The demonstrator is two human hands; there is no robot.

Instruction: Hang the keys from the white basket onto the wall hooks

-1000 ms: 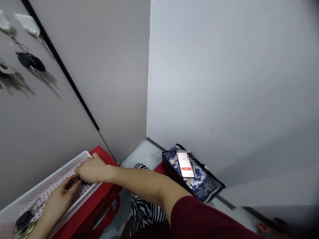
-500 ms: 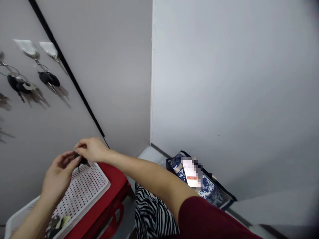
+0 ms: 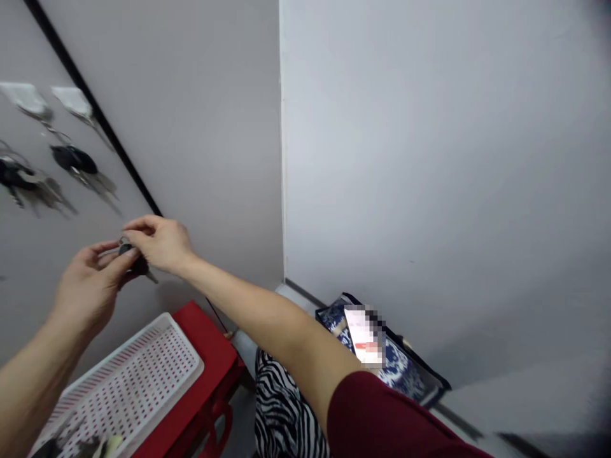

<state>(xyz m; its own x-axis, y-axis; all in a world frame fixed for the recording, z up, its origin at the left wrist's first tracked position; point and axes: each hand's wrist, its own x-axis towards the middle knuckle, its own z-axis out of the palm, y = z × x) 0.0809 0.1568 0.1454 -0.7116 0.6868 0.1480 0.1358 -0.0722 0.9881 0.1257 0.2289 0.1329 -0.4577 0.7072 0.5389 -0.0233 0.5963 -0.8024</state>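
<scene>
Both my hands are raised in front of the grey wall, well above the tray. My left hand (image 3: 88, 286) has its thumb and fingers against a black key fob (image 3: 128, 256). My right hand (image 3: 160, 242) pinches the same fob from above. A metal key blade (image 3: 151, 276) sticks out below the fob to the right. The fingers hide much of the fob, and a small ring shows at its top edge.
A white perforated tray (image 3: 114, 348) sits on a red stool (image 3: 214, 350), with dark items in its near corner. Adhesive hooks (image 3: 71, 100) hold hanging keys (image 3: 74, 159) on the wall. A phone (image 3: 363, 334) lies on a blue-and-white bag (image 3: 405, 366). Zebra-print cloth (image 3: 281, 407) lies below my right arm.
Both hands have lifted the key fob up and to the left, away from the tray and towards the wall. The view has also shifted slightly.
</scene>
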